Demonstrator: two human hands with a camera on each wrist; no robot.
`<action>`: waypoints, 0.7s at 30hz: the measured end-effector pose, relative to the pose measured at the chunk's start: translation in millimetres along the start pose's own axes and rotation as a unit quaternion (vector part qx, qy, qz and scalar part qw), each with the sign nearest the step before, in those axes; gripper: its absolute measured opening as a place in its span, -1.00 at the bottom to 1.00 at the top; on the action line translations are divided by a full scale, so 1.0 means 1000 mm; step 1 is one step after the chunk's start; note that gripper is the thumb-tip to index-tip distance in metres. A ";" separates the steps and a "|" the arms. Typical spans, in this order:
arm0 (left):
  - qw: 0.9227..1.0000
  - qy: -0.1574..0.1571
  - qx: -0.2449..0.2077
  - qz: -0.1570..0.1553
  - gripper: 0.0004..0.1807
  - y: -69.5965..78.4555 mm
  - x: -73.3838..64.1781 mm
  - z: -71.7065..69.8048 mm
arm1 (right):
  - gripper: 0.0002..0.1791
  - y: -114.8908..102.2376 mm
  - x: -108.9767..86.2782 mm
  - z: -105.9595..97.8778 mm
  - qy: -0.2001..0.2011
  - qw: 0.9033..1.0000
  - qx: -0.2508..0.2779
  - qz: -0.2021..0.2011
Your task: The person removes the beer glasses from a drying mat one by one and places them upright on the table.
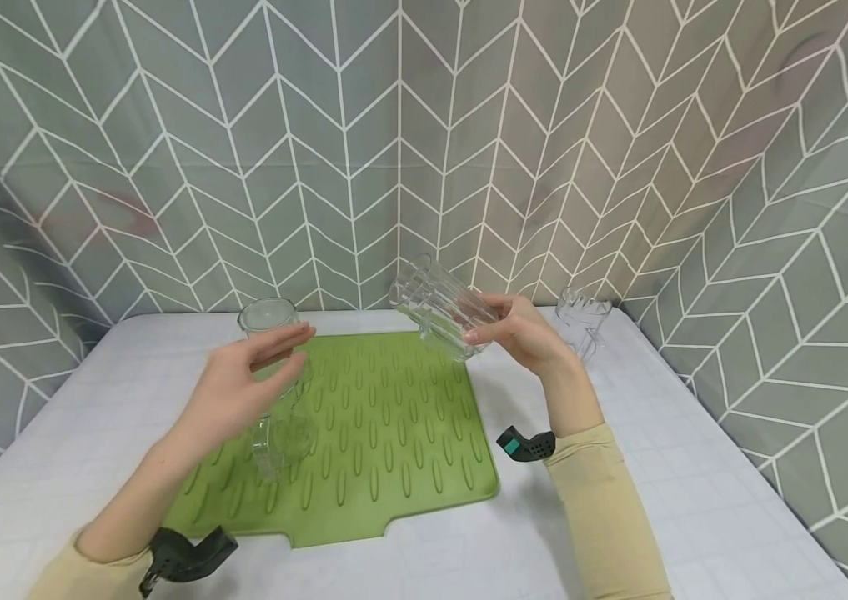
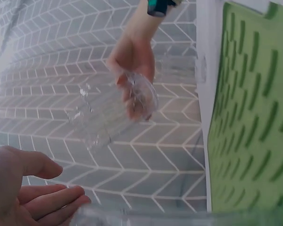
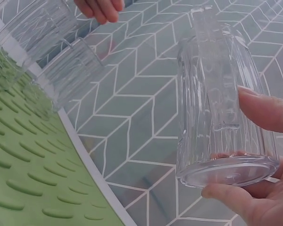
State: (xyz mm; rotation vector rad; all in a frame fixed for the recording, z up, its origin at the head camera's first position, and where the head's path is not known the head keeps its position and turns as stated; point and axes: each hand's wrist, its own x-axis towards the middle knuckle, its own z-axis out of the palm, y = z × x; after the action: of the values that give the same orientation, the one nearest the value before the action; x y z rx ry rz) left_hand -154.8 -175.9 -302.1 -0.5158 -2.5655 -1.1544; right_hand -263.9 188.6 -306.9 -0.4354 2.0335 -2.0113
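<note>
My right hand (image 1: 517,329) grips a clear ribbed glass mug (image 1: 439,304) near its base, thumb on one side and fingers on the other. Tilted with its mouth toward the upper left, the mug is held over the far right part of a green ridged mat (image 1: 393,417). In the right wrist view, the mug's handle (image 3: 217,70) faces the camera. My left hand (image 1: 243,379) holds nothing; its fingers are loosely bent above the mat's left side. Behind that hand is a glass mug (image 1: 266,313), partly hidden, and nearer me another glass mug (image 1: 284,442) is on the mat.
Another clear glass mug (image 1: 583,317) stands on the white-covered table (image 1: 604,517) at the back right, beyond my right wrist. A grey patterned curtain (image 1: 363,167) hangs behind the table and along its sides.
</note>
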 end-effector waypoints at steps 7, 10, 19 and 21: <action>0.999 -0.045 -0.006 0.013 -0.49 0.019 0.009 0.021 | -0.17 0.001 -0.001 0.001 -0.009 1.000 0.016 -0.004; 0.998 -0.066 -0.013 0.014 -0.46 0.026 0.013 0.032 | -0.18 0.001 -0.001 0.003 -0.011 1.000 0.022 -0.004; 0.994 -0.097 -0.044 0.002 -0.37 0.043 0.025 0.053 | -0.20 0.001 0.001 0.010 -0.042 0.998 0.040 -0.015; 0.994 -0.096 -0.050 -0.003 -0.35 0.045 0.029 0.056 | -0.22 0.001 0.001 0.011 -0.042 0.998 0.040 -0.016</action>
State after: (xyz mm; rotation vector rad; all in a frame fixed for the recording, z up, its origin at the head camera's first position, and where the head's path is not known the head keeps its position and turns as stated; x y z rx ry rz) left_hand -167.3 -100.1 -297.0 -0.6716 -2.6803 -1.2994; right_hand -260.7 178.2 -307.9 -0.5292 1.9015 -2.0483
